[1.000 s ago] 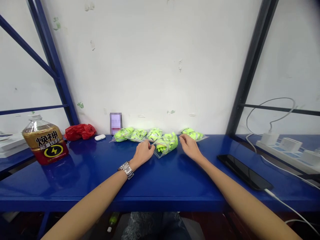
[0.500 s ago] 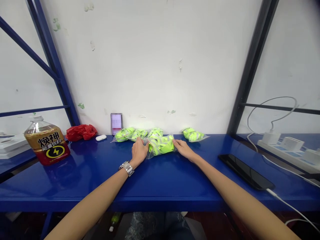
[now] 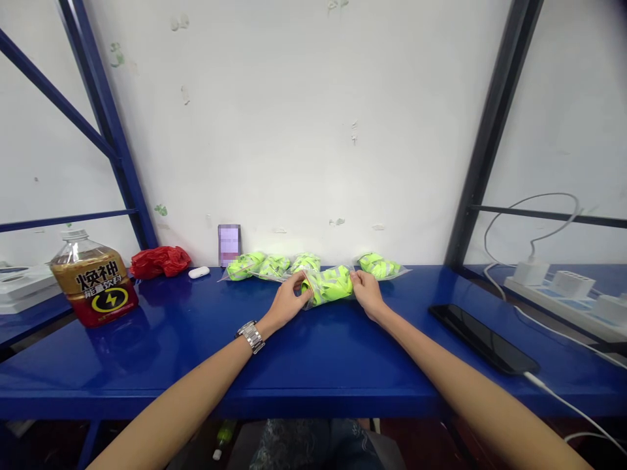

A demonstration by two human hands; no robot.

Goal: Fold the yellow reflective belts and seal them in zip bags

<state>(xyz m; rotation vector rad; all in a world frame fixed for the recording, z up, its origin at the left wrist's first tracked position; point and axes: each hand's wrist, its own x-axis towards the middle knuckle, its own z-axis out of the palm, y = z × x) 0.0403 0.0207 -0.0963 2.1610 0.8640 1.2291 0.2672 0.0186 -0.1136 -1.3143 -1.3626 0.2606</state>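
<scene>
On the blue table lies a clear plastic bag packed with fluorescent yellow fabric that has silvery strips. Its left end is pinched by my left hand, which wears a metal-band watch on the wrist. At the other end, the fingers of my right hand are closed on the bag's edge. Similar bags stand behind it along the wall: one far left, one beside that, one just behind the held bag, and one to the right.
A large drink bottle, a red plastic bag and a small white case are on the left. One phone leans on the wall. A black phone with a white cable lies right, near a power strip.
The held bag and both hands have shifted a little to the right. My left hand has turned, its fingers now reaching over the bag's left end.
</scene>
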